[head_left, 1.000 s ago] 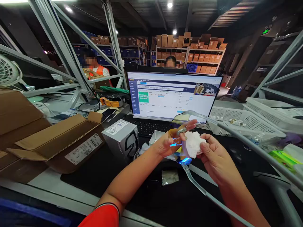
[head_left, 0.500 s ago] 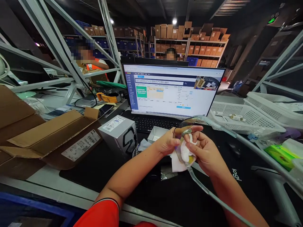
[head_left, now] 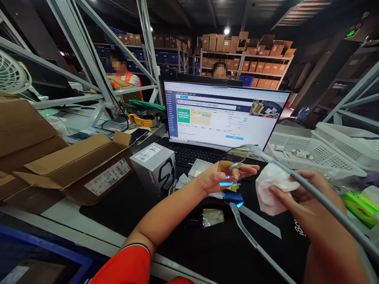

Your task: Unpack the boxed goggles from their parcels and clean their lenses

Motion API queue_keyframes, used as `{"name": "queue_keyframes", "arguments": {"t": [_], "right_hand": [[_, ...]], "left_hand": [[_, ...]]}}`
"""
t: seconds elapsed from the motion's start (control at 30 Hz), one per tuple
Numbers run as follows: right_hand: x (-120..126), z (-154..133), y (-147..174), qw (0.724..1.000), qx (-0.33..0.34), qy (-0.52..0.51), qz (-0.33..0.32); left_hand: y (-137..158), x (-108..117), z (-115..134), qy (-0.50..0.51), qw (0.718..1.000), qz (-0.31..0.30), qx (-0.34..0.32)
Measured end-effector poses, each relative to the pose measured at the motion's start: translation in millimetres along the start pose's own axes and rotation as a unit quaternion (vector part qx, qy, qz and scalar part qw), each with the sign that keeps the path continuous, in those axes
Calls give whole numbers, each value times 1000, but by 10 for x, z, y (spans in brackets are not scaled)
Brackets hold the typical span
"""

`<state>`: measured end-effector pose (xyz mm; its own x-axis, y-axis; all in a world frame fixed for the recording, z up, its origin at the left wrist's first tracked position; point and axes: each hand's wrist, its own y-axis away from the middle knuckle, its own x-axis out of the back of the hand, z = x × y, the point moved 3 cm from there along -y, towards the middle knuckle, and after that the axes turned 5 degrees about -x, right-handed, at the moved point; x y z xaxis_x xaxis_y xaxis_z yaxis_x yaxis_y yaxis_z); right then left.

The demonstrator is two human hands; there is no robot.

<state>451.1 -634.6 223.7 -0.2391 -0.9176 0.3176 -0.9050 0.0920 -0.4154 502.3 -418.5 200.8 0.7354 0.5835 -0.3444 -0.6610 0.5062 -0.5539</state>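
My left hand [head_left: 215,176] reaches out over the dark desk mat and grips a pair of eyeglasses [head_left: 257,246] near the bridge, fingers closed around it. Their clear grey temples stretch back toward me, one low in the middle and one crossing to the right. Blue and yellow reflections show on the nearer lens [head_left: 232,197]. A crumpled white tissue [head_left: 271,191] is pinched in my right hand [head_left: 310,197], to the right of the lenses and apart from them. The far temple passes in front of part of that hand.
Left stand an open cardboard box [head_left: 97,169] and a silver-grey product box [head_left: 154,165]. A small white tray [head_left: 198,169], keyboard [head_left: 185,155] and monitor [head_left: 219,130] lie ahead. White baskets [head_left: 319,157] and a green tissue pack [head_left: 359,209] sit right. Two people are beyond.
My right hand has pulled the tissue off the lens and moved to the right with it. My left hand still holds the eyeglasses. The view has shifted slightly left.
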Motion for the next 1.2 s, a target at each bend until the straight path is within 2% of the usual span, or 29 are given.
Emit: {"name": "queue_keyframes", "arguments": {"t": [0.03,0.1,0.17,0.2,0.27,0.33,0.47,0.6,0.8,1.0,1.1,1.2], "right_hand": [[10,-51,70,995,36,36,80],[-49,-153,223,963,136,141,187],[-174,-230,350,917,262,213,213],[-245,-249,388,902,315,225,191],[-365,-266,416,897,382,188,121],[-458,-275,391,901,402,148,64],[-590,-321,309,887,449,109,-3],[-631,-341,216,888,432,85,-134],[-577,-317,132,889,424,85,-154],[-551,-261,134,890,364,72,-267],[-508,-243,110,880,317,59,-350],[-429,-234,41,857,284,5,-431]], "left_hand": [[-2,12,-7,5,1000,3,0],[-1,27,-32,18,1000,20,10],[8,16,-58,40,998,33,23],[12,0,-67,55,997,35,27],[22,-44,-81,82,995,39,43],[31,-82,-93,92,992,54,68],[43,-117,-122,94,986,78,111],[37,-109,-171,145,982,86,88],[44,-100,-280,152,977,121,88],[50,-78,-283,140,977,130,98],[53,-62,-319,122,979,120,107],[57,-50,-354,110,982,103,111]]}}
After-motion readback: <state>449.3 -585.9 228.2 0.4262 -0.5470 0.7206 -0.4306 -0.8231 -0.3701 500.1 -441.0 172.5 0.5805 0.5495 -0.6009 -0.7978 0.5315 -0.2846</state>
